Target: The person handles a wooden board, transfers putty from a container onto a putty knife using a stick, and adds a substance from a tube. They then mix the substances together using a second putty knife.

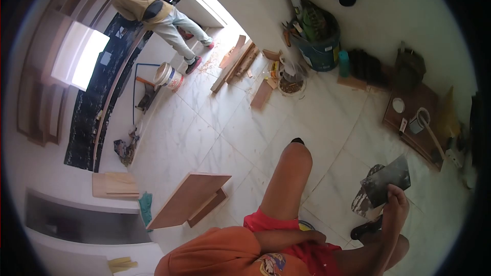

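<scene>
Holding a flat grey plate in the right hand, out over the tiled floor.

Gripping the plate's lower edge between thumb and fingers, closed on it, with its face tilted. Just beside it, can see a white-smeared dark piece; can't tell if touching. Resting the left hand at the lap by the red shorts; can't tell how far open, or whether holding anything. Beyond the plate, can see a brown board bearing a small pot. Off left, can see a tilted wood panel; farther, another person near a white bucket.
</scene>
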A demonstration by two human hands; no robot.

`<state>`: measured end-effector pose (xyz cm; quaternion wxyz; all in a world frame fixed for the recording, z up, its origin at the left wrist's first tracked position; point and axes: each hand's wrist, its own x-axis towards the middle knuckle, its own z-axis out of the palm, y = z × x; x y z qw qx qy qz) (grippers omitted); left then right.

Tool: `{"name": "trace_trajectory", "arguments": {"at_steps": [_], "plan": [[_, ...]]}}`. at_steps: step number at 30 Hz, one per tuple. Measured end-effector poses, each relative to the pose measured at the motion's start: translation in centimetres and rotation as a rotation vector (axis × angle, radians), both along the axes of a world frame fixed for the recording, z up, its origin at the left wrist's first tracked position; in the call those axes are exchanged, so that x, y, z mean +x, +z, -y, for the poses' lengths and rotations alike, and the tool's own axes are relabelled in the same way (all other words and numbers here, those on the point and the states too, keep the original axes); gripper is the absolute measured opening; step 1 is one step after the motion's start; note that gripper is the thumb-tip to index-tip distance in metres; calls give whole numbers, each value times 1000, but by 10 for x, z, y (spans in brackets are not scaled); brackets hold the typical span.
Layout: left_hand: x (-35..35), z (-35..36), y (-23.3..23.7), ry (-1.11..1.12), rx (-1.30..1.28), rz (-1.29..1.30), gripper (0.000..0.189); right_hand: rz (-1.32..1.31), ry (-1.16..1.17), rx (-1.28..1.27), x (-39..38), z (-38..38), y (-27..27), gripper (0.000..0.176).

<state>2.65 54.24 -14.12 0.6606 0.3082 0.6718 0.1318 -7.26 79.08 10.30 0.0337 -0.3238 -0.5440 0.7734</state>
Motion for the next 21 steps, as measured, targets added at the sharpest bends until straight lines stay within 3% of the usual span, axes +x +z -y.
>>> {"name": "trace_trajectory", "arguments": {"at_steps": [5, 8, 9, 11, 13, 16, 19, 20, 21], "plan": [[17, -18, 0, -14, -119, 66, 62, 374, -107, 117, -20, -9, 15, 20], [14, -33, 10, -15, -166, 79, 64, 284, -187, -31, -2, -46, -36, 23], [7, -39, 17, -21, -175, 80, 65, 401, -145, 127, -21, -50, -14, 26], [-26, -62, 47, -34, -179, 119, 68, 395, -101, 86, -27, -80, -18, 26], [-59, -96, 61, 34, -143, 73, 68, 421, 198, 561, -39, -131, -48, 27], [-85, -139, 63, 142, -68, 18, 70, 142, -49, 297, -41, -180, -97, 28], [-100, -182, 38, 205, 42, -40, 71, 209, 237, 925, -38, -216, -124, 28], [-109, -190, 25, 217, 77, -69, 71, 220, 168, 792, -41, -221, -136, 29], [-119, -195, 22, 220, 123, -64, 68, 224, 219, 869, -46, -222, -129, 30]]}}
